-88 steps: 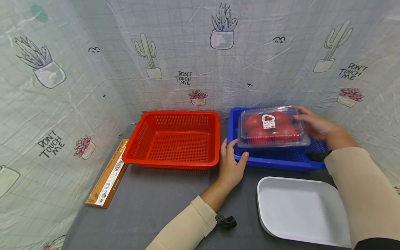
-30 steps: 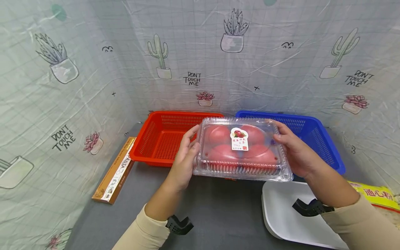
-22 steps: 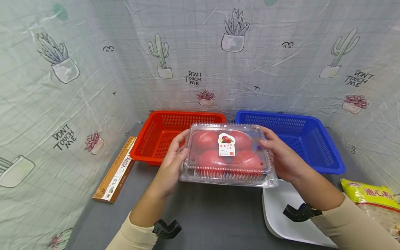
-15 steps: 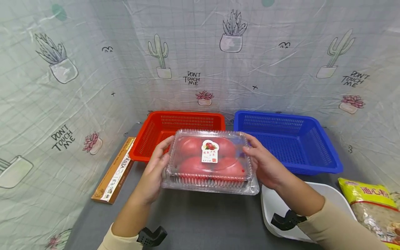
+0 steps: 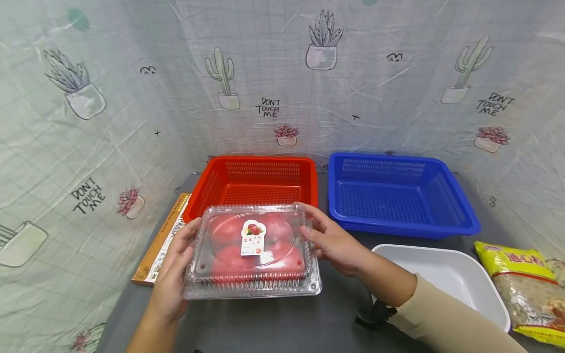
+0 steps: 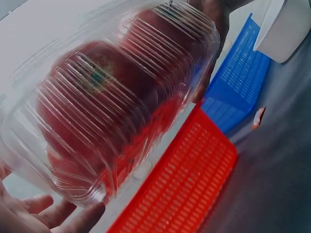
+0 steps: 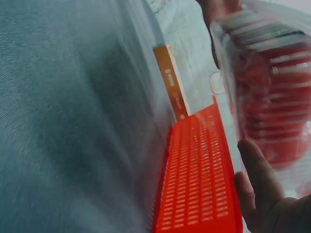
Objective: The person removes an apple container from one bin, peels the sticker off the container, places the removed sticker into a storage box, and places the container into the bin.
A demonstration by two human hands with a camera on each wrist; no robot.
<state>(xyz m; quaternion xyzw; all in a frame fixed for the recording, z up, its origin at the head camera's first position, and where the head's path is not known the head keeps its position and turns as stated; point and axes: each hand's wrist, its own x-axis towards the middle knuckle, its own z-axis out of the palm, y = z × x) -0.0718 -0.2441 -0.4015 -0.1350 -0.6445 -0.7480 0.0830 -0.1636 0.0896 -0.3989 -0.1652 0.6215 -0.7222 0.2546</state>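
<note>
- Head: left hand (image 5: 172, 274) and right hand (image 5: 333, 240) each grip an end of the clear tomato box (image 5: 253, 250), held above the tabletop (image 5: 273, 323) before the red basket (image 5: 260, 184); left wrist cut off.
- Left wrist: box underside (image 6: 116, 97) fills view; fingers (image 6: 48, 213) partly cropped.
- Right wrist: blurred; box (image 7: 272, 97) beside thumb (image 7: 257, 170).
</note>
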